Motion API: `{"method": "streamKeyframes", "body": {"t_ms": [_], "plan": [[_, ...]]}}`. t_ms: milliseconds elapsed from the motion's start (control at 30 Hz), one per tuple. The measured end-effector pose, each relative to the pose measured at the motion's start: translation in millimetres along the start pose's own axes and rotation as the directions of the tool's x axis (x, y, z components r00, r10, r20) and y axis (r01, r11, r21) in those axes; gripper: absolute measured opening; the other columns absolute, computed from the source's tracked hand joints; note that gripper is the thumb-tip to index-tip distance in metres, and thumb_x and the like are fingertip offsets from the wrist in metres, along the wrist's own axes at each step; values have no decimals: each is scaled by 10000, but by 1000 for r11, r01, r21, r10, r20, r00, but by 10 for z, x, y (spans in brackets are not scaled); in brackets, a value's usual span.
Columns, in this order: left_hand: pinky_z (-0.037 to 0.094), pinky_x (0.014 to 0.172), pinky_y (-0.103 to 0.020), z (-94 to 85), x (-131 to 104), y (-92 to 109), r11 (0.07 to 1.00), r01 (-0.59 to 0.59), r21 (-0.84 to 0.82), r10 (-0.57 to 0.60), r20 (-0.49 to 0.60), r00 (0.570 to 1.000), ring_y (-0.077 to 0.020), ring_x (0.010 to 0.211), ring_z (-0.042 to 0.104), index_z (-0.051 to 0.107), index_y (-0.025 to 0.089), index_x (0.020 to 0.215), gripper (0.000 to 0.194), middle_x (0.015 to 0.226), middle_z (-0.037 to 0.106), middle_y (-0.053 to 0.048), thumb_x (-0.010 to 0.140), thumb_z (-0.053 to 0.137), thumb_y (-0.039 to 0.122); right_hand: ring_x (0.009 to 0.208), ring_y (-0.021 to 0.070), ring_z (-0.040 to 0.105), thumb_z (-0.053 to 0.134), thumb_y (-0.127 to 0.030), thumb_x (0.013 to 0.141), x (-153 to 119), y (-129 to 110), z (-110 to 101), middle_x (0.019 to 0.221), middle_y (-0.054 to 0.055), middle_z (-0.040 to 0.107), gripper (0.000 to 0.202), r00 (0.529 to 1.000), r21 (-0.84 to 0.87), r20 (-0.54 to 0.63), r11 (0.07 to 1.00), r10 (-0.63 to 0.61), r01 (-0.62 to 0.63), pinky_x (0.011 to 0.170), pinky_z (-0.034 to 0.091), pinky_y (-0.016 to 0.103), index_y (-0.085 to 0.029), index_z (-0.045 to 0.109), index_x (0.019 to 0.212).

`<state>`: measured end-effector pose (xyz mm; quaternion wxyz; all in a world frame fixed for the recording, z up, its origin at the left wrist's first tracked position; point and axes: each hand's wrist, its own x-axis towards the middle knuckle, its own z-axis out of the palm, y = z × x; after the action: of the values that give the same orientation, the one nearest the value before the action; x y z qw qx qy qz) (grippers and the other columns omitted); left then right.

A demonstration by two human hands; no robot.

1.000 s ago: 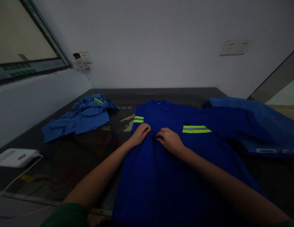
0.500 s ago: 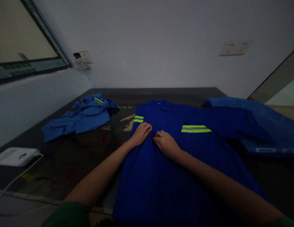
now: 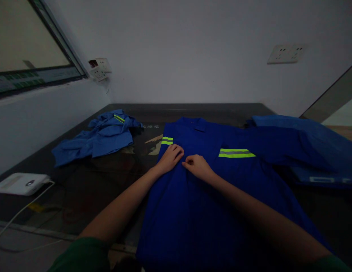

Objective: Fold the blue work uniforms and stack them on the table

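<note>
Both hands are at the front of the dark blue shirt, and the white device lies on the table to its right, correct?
Not quite: the head view shows the white device on the table to the left of the dark blue shirt. The left hand and right hand are indeed at the shirt's front.

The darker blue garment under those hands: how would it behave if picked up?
Probably floppy: the darker blue garment creases below the left hand. If pushed, it would likely bunch rather than roll, lying spread across the table.
</note>
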<state>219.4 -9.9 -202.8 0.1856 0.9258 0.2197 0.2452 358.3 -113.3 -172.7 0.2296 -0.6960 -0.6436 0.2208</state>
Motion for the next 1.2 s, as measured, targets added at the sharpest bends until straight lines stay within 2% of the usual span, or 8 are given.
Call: {"method": "streamKeyframes", "body": {"t_ms": [133,300,433,633,833,967,1100,1200], "plan": [[402,964,-367,-1,-4,27,1000,6,4,-6,-7,1000,-216,1050,502,567,197,1002,195,1055,575,-72,958,408,301,604,118,589,642,-182,801,0,20,-33,646,-9,652,49,997,169,52,983,63,-71,561,364,216,-172,597,787],[395,993,-397,-19,0,41,1000,-9,-12,9,16,1000,-208,981,555,572,199,946,183,964,620,-57,952,415,292,495,104,558,647,-101,771,-21,50,32,530,-95,570,254,995,278,38,956,90,-97,519,352,201,-208,491,941],[311,1080,-432,-20,3,36,1000,-18,-14,19,44,999,-189,931,584,565,203,901,177,899,637,-30,952,412,277,478,92,544,606,-92,796,-38,93,39,541,-102,550,215,998,294,38,954,53,-62,519,347,200,-217,473,910],[424,949,-413,-21,15,45,1000,4,22,-6,70,998,-216,971,572,570,203,1024,170,1005,641,-55,941,440,275,608,103,557,615,-79,782,-56,63,-3,671,-53,567,221,1000,96,-18,995,-24,26,576,344,211,-198,538,952],[382,1031,-405,-8,13,-6,1000,-20,-21,22,80,997,-212,1179,521,539,216,1176,257,1224,605,-73,939,445,254,716,151,593,577,-200,858,-10,52,-135,799,23,646,176,998,-64,35,996,-60,62,624,384,248,-182,635,1023],[365,1061,-415,38,5,-15,997,35,68,-41,100,994,-213,1240,493,478,216,1287,354,1310,568,-83,945,433,300,948,185,610,469,-237,925,202,150,-226,1036,93,654,253,986,-147,-100,982,-131,115,818,450,286,-165,665,1067],[178,1162,-491,59,-3,36,938,175,298,-186,7,982,-266,1393,311,290,156,1445,639,1483,384,-138,900,504,410,1271,201,456,376,-126,925,435,288,-166,1359,139,522,418,968,-243,-86,947,-235,208,1065,349,339,-117,542,1309],[149,1177,-463,56,-6,60,885,266,382,-287,0,958,-276,1441,194,214,93,1479,801,1540,265,-168,869,503,525,1390,271,302,358,-208,958,497,412,-76,1507,108,355,458,972,-341,20,912,-233,226,1110,264,519,-190,439,1408]]}}
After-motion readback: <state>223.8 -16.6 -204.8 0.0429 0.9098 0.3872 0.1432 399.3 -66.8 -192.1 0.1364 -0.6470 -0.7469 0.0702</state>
